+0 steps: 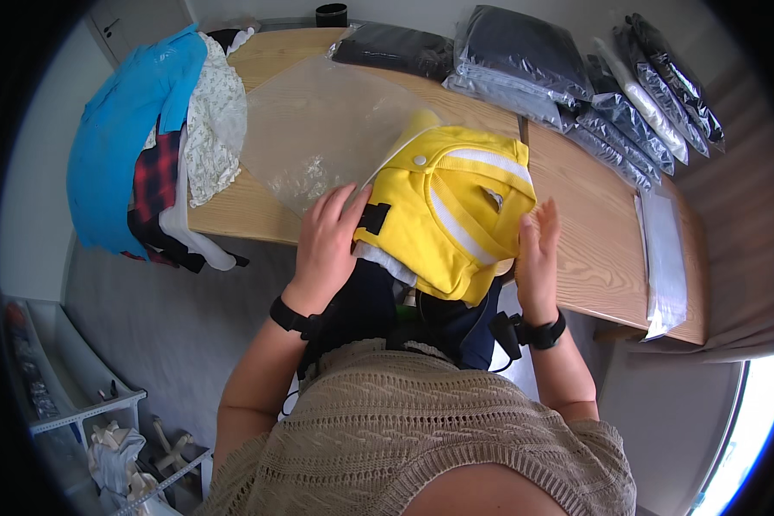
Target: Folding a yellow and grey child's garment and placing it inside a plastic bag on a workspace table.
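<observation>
A folded yellow garment (393, 187) with white-striped ribbed bands, a white snap button and a black patch overhangs the table's front edge. Some grey fabric (385, 261) shows beneath its lower left side. At its upper left, a yellow part lies under the mouth edge of a large clear plastic bag (316, 122) spread flat on the table. My left hand (327, 242) is at the garment's left edge, where the bag's rim meets my fingers; whether they pinch it is unclear. Upright beside the garment's right edge, my right hand (539, 258) has its thumb and fingers apart.
Loose clothes, including a blue garment (122, 142) and a floral one (214, 122), hang over the left end of the wooden table (593, 245). Bagged dark garments (522, 51) line the back. Flat clear bags (664, 258) lie at right. A white shelf unit (90, 409) stands lower left.
</observation>
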Action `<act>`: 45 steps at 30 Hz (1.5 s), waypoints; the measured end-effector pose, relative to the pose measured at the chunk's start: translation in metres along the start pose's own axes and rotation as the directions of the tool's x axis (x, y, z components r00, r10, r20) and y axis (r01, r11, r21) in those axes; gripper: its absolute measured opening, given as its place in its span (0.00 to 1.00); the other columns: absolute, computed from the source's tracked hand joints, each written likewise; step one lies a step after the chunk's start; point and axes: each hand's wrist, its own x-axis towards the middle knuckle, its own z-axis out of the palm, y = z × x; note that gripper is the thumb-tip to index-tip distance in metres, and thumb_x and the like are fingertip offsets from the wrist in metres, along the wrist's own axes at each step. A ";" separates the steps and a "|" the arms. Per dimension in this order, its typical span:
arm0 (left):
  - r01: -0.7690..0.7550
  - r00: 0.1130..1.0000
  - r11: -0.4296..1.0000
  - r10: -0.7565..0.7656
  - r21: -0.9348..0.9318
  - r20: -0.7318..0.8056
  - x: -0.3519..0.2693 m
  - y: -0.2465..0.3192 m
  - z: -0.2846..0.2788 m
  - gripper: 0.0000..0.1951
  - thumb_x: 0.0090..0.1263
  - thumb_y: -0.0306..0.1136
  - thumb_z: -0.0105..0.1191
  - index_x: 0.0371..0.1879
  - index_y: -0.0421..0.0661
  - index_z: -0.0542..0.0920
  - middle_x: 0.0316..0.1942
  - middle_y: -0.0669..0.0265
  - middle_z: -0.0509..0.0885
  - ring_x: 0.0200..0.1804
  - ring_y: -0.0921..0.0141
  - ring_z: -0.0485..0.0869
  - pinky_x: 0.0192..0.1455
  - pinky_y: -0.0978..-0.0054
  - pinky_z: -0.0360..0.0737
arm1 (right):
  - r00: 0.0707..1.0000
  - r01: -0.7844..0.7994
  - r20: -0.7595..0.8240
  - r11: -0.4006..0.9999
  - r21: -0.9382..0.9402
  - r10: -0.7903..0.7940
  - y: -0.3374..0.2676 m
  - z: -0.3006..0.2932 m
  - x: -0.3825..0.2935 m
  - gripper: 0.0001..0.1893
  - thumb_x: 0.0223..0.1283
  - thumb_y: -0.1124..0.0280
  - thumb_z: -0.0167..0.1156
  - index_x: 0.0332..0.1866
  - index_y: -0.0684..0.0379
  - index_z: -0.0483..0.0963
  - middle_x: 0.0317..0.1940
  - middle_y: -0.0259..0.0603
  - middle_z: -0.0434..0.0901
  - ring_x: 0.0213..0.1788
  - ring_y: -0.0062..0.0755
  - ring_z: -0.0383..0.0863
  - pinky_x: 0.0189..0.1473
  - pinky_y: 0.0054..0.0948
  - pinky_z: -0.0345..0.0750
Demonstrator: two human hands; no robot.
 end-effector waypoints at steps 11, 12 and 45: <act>0.058 0.997 0.998 -0.060 -0.037 -0.051 0.002 0.001 0.007 0.30 0.52 0.16 0.54 0.59 0.46 0.71 0.46 0.57 0.76 0.50 0.55 0.75 0.53 0.61 0.73 | 0.518 0.814 0.697 0.036 -0.580 -0.496 0.007 0.078 -0.041 0.25 0.58 0.61 0.49 0.63 0.31 0.65 0.67 0.44 0.62 0.66 0.50 0.64 0.59 0.54 0.65; 0.069 0.992 0.997 -0.072 -0.029 -0.108 0.001 0.004 0.010 0.27 0.53 0.17 0.54 0.55 0.44 0.71 0.44 0.56 0.77 0.48 0.54 0.76 0.49 0.61 0.74 | 0.515 0.816 0.698 0.035 -0.577 -0.497 0.005 0.077 -0.038 0.25 0.58 0.61 0.49 0.63 0.31 0.65 0.67 0.44 0.62 0.66 0.50 0.64 0.59 0.54 0.65; -0.169 0.943 0.984 0.176 0.049 -0.283 0.020 0.028 0.021 0.12 0.53 0.17 0.52 0.36 0.43 0.73 0.41 0.60 0.74 0.42 0.56 0.74 0.46 0.62 0.74 | 0.712 0.698 0.585 0.485 -0.527 -0.388 -0.038 0.111 0.010 0.13 0.47 0.72 0.59 0.42 0.53 0.75 0.46 0.38 0.79 0.38 0.46 0.79 0.36 0.38 0.80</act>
